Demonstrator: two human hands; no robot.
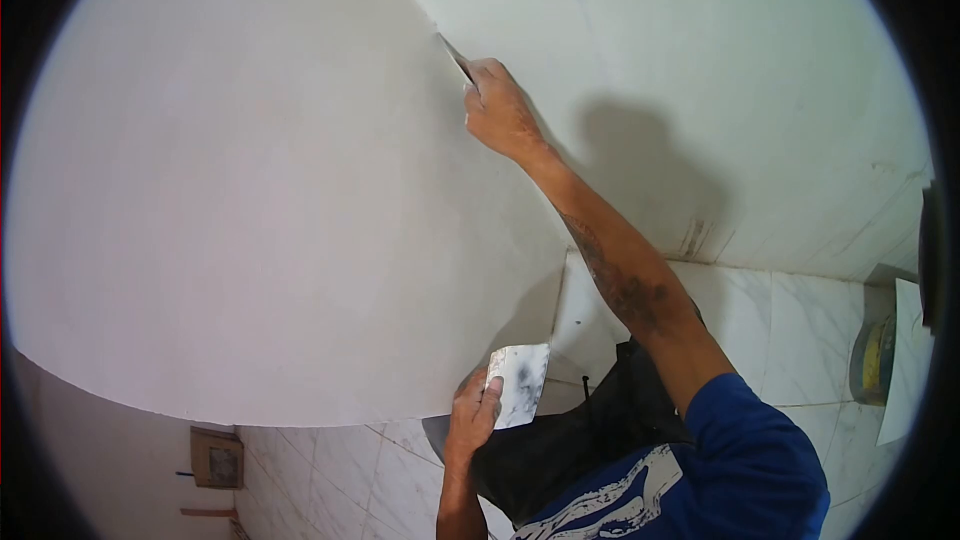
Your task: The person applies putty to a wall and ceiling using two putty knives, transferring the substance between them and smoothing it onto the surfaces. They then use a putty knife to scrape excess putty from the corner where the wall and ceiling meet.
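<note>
My right hand (497, 108) is raised to the inside corner where two white walls meet and grips a putty knife (456, 57), its blade pressed into the corner seam. My left hand (472, 418) hangs low by my waist and holds a wide flat scraper blade (521, 383), smeared with white and grey filler. The left wall (250, 190) looks smooth and freshly skimmed. The right wall (700, 60) carries the shadow of my arm.
White marble-look floor tiles (790, 330) run below the walls. A small brown box or board (218, 458) lies on the floor at lower left. A round container with yellow inside (876, 360) stands at far right beside a white sheet.
</note>
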